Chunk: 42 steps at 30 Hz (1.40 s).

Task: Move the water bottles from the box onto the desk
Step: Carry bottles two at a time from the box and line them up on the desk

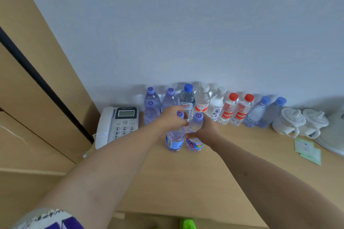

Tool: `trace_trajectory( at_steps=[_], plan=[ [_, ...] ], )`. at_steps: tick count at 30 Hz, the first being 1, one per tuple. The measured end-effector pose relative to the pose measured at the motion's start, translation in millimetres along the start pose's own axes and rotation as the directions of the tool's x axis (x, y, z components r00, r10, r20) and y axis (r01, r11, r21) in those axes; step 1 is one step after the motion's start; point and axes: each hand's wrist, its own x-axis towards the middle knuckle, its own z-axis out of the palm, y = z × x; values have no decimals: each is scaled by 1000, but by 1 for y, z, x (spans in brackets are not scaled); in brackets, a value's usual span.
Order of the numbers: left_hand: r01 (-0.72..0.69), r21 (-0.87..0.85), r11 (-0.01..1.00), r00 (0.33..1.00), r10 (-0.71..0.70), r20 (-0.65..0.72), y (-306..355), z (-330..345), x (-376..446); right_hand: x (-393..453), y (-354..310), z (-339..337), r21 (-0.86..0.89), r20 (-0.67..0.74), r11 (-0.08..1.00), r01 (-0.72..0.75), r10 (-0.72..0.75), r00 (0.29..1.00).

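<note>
Fingers of my left hand [172, 117] curl round the neck of 1 purple-capped bottle [175, 138], just under its cap, and my right hand [204, 129] wraps the shoulder of a 2nd purple-capped bottle [194, 135], thumb across its front. I see both bottles upright, side by side and almost touching, at the front of the wooden desk [186, 176]; I cannot tell whether their bases rest on it.

Behind them I count 10 more bottles along the wall: 3 with purple caps [151, 106] at the left, 1 with a dark blue cap [187, 98], 2 with white caps [202, 101], 2 with red caps [229, 109], and 2 with blue caps [260, 111].

Left of the bottles sits 1 white desk phone [119, 124]. To the right stand 2 white lidded cups [290, 122], then 2 pale green packets [307, 149] lying flat.
</note>
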Motion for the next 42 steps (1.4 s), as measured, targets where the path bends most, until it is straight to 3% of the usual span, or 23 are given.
trace_trajectory(
  at_steps=[4, 7, 9, 11, 16, 24, 36, 42],
  plan=[
    [-109, 300, 948, 990, 77, 114, 20, -20, 13, 13, -8, 0, -59, 81, 997, 46, -42, 996],
    [-80, 488, 869, 975, -34, 220, 28, -27, 10, 21, -11, -4, -84, 158, 995, 61, -47, 986],
    [28, 481, 876, 945, -180, 272, 32, -28, 6, 23, -18, -10, -147, 236, 984, 98, -61, 970],
    [70, 471, 879, 932, -226, 284, 38, -27, 4, 24, -27, -17, -248, 269, 962, 113, -43, 962],
    [-29, 605, 795, 950, -166, 263, 41, -31, 9, 22, -43, -23, -268, 173, 963, 8, 39, 984],
    [-130, 688, 714, 980, -14, 200, 22, -41, 20, 31, -49, -19, -176, 164, 976, 127, -99, 982],
    [-194, 675, 712, 978, 84, 193, 19, -42, 29, 44, -58, -9, -135, -43, 988, 71, -78, 996],
    [-181, 679, 711, 983, 101, 156, 12, -46, 33, 47, -60, -5, -93, -37, 992, 82, -86, 996]
  ],
)
